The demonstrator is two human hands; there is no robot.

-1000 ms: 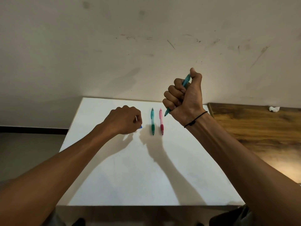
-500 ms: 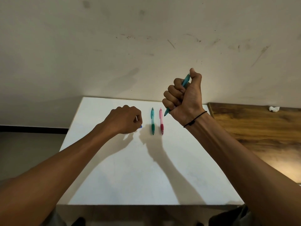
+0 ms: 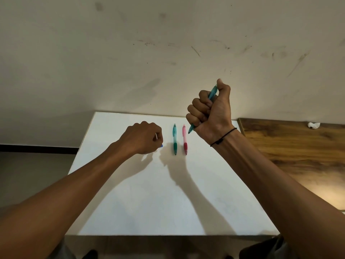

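Three pens show plainly: one green pen [image 3: 175,141] and one pink pen [image 3: 184,140] on the single white bench [image 3: 149,202], and one teal pen [image 3: 213,92] in the right grip [image 3: 211,114]. The left grip [image 3: 143,139] holds one blue-tipped thing [image 3: 161,146], mostly hidden. One wooden table [image 3: 289,146] carries one white scrap [image 3: 313,125].

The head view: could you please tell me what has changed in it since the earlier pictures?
Nothing has visibly changed. The right hand still grips the blue pen, raised; the left hand still holds a blue-tipped item low at the table; the green pen and pink pen lie side by side.
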